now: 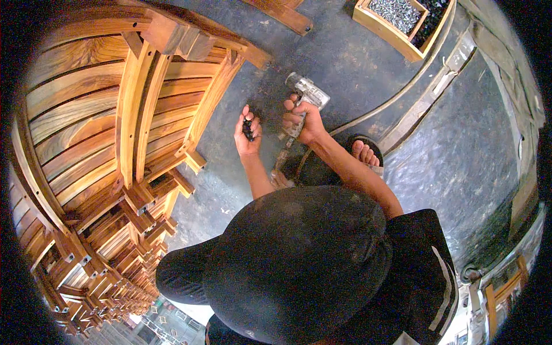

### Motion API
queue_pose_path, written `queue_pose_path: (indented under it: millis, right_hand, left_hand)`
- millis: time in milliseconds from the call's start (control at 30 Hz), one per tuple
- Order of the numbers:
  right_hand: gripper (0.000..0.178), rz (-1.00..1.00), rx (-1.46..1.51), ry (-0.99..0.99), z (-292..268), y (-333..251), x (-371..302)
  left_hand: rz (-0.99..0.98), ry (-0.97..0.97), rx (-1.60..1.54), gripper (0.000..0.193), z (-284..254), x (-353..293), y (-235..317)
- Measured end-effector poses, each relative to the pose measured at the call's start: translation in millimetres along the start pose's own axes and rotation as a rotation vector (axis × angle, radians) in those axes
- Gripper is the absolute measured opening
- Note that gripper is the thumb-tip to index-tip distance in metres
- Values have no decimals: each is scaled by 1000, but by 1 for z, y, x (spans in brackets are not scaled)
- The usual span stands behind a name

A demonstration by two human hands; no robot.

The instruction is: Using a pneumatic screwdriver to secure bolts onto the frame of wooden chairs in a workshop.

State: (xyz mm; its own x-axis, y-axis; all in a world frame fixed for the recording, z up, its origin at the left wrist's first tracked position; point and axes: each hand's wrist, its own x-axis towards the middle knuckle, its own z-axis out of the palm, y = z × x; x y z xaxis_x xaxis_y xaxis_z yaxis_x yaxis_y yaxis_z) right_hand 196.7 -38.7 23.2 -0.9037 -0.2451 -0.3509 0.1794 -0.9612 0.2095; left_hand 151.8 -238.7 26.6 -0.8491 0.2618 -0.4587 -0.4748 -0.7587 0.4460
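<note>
My left hand (pixel 248 138) is raised above the grey floor, its fingers curled around a small clump of black pieces (pixel 248 130). They are too small for me to tell their kind. My right hand (pixel 305 119) grips the handle of a silver pistol-shaped air driver (pixel 310 92), its head pointing up and to the left. A hose fitting hangs below the handle. The two hands are a short distance apart. To their left stands a slatted wooden furniture piece (pixel 190 86), upright and touched by neither hand.
At the upper right a wooden box (pixel 397 43) holds silver screws (pixel 397 14) and black pieces. An air hose (pixel 397 103) curves across the floor. More wooden frames (pixel 115 253) line the lower left. A dark cap (pixel 299 259) covers the lower middle. One sandalled foot (pixel 365 152) shows.
</note>
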Motion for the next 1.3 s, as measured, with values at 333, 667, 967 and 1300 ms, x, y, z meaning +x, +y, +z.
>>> queue_pose_path:
  millis: [333, 667, 967, 1300]
  right_hand:
    - [28, 5, 22, 3, -2, -2, 0]
    - [29, 4, 18, 18, -5, -7, 2]
    - [27, -5, 15, -16, -3, -5, 1]
    - [28, 0, 2, -34, -8, -3, 3]
  left_hand:
    - [-27, -98, 10, 43, -3, 9, 9]
    - [-59, -123, -1, 42, 2, 15, 7]
    - [-118, -212, -166, 27, 4, 18, -2]
    - [-146, -274, -167, 16, 9, 24, 2]
